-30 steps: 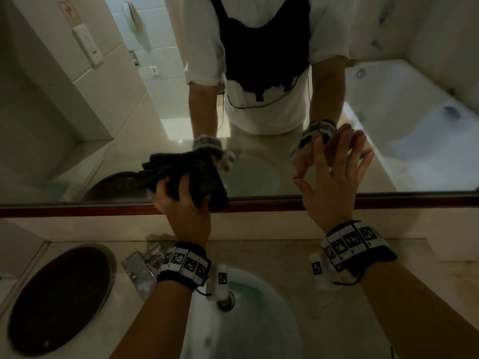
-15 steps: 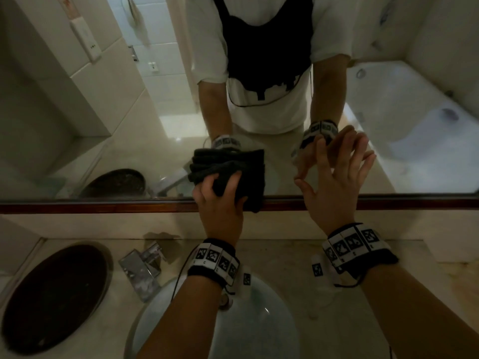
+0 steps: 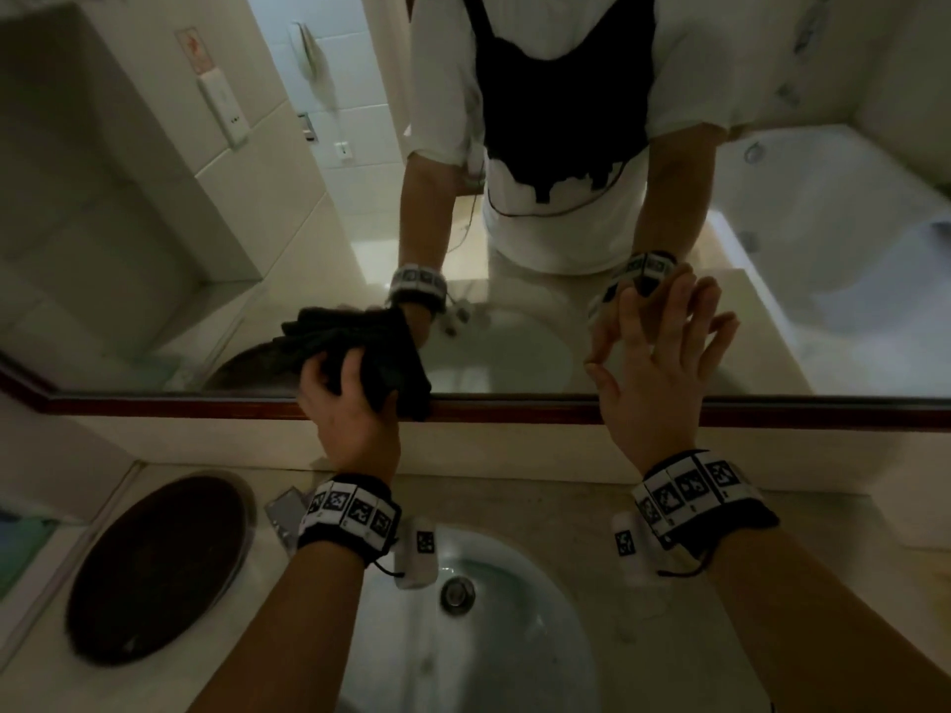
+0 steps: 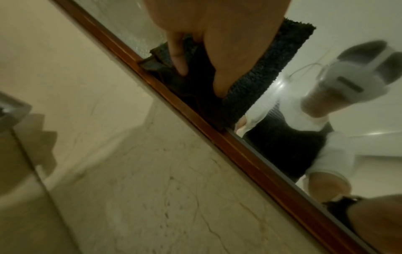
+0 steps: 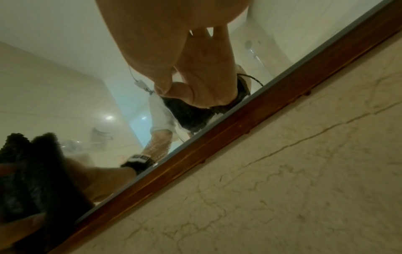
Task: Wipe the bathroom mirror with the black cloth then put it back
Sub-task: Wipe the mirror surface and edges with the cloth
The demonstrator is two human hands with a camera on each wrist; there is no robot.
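Note:
My left hand [image 3: 350, 414] grips a bunched black cloth [image 3: 396, 383] and presses it on the mirror [image 3: 206, 198], just above its brown wooden bottom frame [image 3: 669, 410]. In the left wrist view the fingers [image 4: 180, 65] curl into the cloth [image 4: 195, 92], whose lower edge overlaps the frame [image 4: 239, 154]. My right hand [image 3: 658, 373] lies flat on the glass to the right, fingers straight and spread, holding nothing. In the right wrist view its palm [image 5: 174, 43] meets its own reflection, and the cloth [image 5: 32, 180] shows at the lower left.
Below the mirror runs a marble backsplash and counter [image 3: 823, 558] with a white sink basin [image 3: 494, 635] under my arms. A chrome tap [image 3: 283, 512] stands left of the basin, and a dark round dish [image 3: 159, 568] lies further left. A bathtub shows in the reflection.
My left hand swept the cloth right along the mirror's bottom edge, then back left to about where it began. The right hand has stayed flat on the glass.

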